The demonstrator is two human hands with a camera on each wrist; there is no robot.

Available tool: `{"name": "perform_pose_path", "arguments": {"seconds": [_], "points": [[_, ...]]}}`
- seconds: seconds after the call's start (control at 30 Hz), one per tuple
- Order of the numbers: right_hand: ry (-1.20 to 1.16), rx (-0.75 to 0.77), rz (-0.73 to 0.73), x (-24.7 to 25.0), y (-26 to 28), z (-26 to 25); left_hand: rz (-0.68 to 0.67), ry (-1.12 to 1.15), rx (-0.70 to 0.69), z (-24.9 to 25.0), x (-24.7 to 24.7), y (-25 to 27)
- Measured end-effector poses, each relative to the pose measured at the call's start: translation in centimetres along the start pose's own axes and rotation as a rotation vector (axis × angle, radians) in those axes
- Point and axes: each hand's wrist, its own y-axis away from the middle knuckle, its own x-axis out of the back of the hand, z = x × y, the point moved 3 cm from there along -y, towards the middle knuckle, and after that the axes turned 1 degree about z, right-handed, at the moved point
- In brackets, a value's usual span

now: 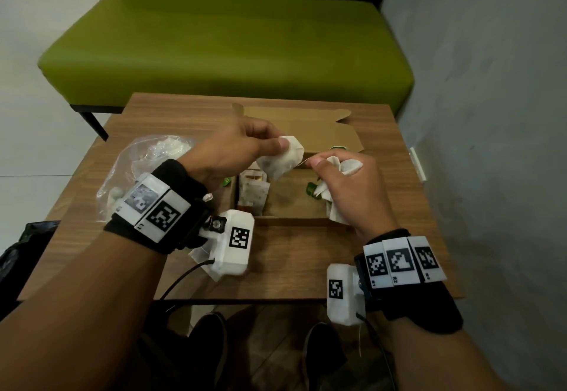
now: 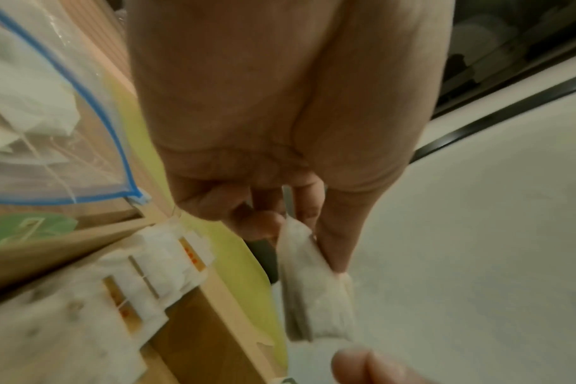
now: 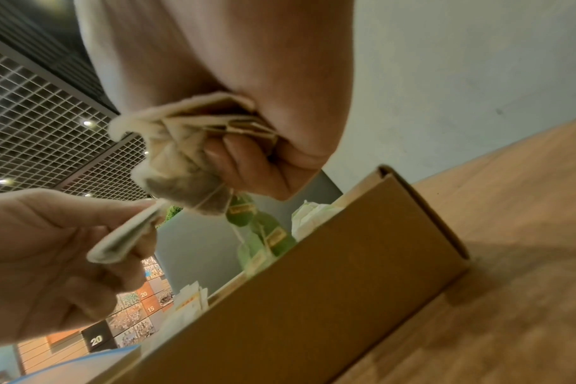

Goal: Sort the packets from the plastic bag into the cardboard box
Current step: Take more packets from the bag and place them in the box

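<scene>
Both hands pinch white packets above cardboard box.

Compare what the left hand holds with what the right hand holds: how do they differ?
The left hand pinches a single flat tea bag; the right hand clutches a crumpled bunch of tea bags with green tags hanging below. A thin string runs between the single bag and the bunch. Both are held above the open cardboard box.

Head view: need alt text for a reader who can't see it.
Over an open cardboard box on a small wooden table, the left hand pinches a white tea bag while the right hand grips a bunch of them. A clear plastic bag lies at left, a green bench beyond.
</scene>
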Motion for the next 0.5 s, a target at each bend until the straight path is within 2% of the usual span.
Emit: {"name": "perform_pose_path", "arguments": {"seconds": [0.1,0.17,0.37,0.5], "points": [[0.011,-0.027,0.084,0.2,-0.1,0.3,-0.045,0.160,0.036,0.2,0.3,0.3],[0.027,-0.026,0.071,0.1,0.0,0.2,-0.053,0.241,0.024,0.5,0.2,0.4],[0.146,0.009,-0.156,-1.5,0.8,-0.4,0.056,0.346,0.032,0.5,-0.2,0.2],[0.193,0.033,-0.242,-2.0,1.1,-0.6,0.143,0.360,0.013,-0.2,0.2,-0.1]]}}
